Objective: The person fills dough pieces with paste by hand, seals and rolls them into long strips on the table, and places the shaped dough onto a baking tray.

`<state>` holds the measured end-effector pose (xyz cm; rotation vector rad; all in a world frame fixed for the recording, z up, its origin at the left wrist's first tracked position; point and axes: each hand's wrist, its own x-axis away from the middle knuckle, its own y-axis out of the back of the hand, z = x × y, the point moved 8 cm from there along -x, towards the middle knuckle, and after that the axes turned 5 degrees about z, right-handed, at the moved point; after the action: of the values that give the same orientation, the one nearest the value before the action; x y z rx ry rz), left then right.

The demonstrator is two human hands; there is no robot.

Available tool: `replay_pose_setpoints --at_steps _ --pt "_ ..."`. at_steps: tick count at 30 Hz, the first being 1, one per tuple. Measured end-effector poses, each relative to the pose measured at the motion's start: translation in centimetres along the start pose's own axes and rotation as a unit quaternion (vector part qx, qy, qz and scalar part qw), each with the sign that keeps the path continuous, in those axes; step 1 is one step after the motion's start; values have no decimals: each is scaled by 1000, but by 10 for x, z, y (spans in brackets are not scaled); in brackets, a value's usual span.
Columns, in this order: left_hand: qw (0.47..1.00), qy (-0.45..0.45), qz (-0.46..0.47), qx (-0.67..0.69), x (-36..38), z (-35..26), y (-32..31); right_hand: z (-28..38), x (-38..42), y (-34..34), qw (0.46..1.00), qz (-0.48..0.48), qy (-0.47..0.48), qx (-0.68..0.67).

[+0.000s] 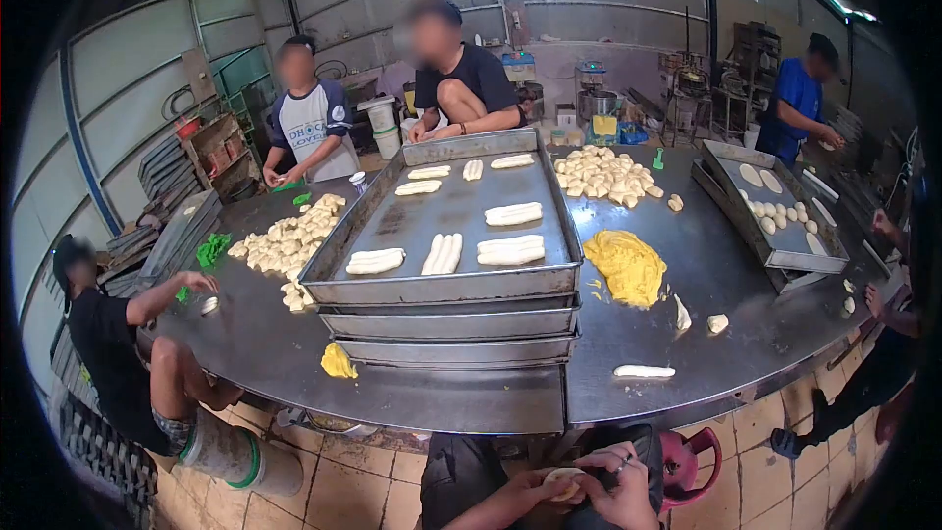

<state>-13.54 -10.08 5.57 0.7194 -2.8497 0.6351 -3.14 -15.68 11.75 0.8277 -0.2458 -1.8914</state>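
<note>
Low in the view, over my lap, my left hand (530, 494) and my right hand (620, 483) both hold a small round piece of dough (562, 481), their fingers closed around its edges. A ring shows on a finger of the right hand. On the metal table (510, 400) beyond them lie a rolled dough strip (644, 371), a small dough lump (718, 324), a thin upright-looking dough piece (682, 314) and a large yellow mass (626, 268). Stacked metal trays (442, 287) stand ahead, the top one bearing several dough strips (510, 250).
Dough piles (606, 175) lie behind and left of the trays. A tray (777, 257) with dough balls sits at the right. Several people (461, 79) work around the table. A pink stool (692, 466) is beside my lap, a bucket (265, 466) at lower left.
</note>
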Motion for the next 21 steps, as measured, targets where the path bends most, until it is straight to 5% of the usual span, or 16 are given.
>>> replay_pose_setpoints --at_steps 1,3,6,9,11,21 --pt "1000 1 0 1 -4 13 8 -6 2 -2 1000 -2 -26 0" --pt "986 165 -2 10 -13 79 37 -16 9 -7 998 -4 -55 0" --pt "977 146 -10 155 -18 87 43 -16 11 -10 1000 1 -25 12" --pt "985 151 -34 81 -16 93 54 -18 11 -16 989 54 -88 -107" --pt "984 149 -14 98 -16 92 44 9 2 -9 997 51 55 -9" --pt "951 133 96 263 -14 87 42 30 -11 -12 978 112 160 75"
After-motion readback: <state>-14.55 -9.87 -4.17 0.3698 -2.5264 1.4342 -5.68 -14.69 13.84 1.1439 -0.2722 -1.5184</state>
